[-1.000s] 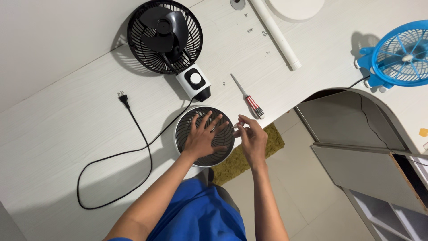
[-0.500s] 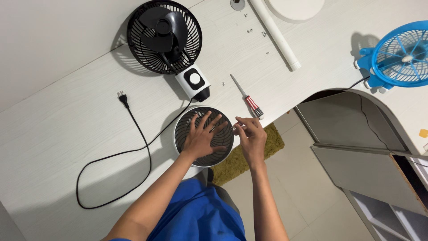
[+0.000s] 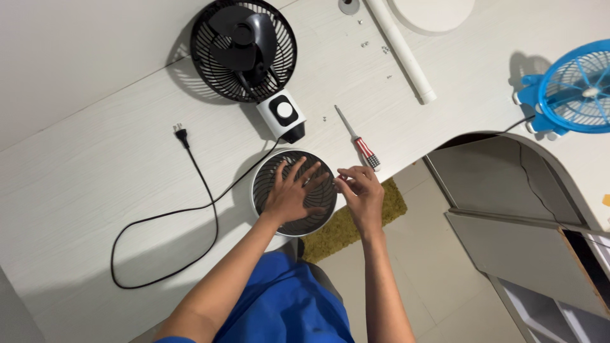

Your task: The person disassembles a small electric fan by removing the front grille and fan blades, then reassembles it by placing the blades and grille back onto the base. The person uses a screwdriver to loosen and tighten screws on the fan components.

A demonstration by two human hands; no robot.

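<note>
Your left hand (image 3: pixel 293 194) lies spread flat on the grille (image 3: pixel 293 201); right hand (image 3: pixel 361 192) pinches its 3 o'clock rim (contents indiscernible). The grille overhangs the table (image 3: pixel 95 190) edge: uneven pressure may tip it.

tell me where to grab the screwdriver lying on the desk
Take the screwdriver by its striped red handle, the thick end nearest the right hand. It lies flat with the thin shaft pointing away toward the fan, so come from above, fingers across the handle.

Blue fan (image 3: pixel 581 86) sitting at 2 o'clock, white tube (image 3: pixel 400 49) up at 12, green rug (image 3: pixel 352 219) on the floor dead center.
</note>
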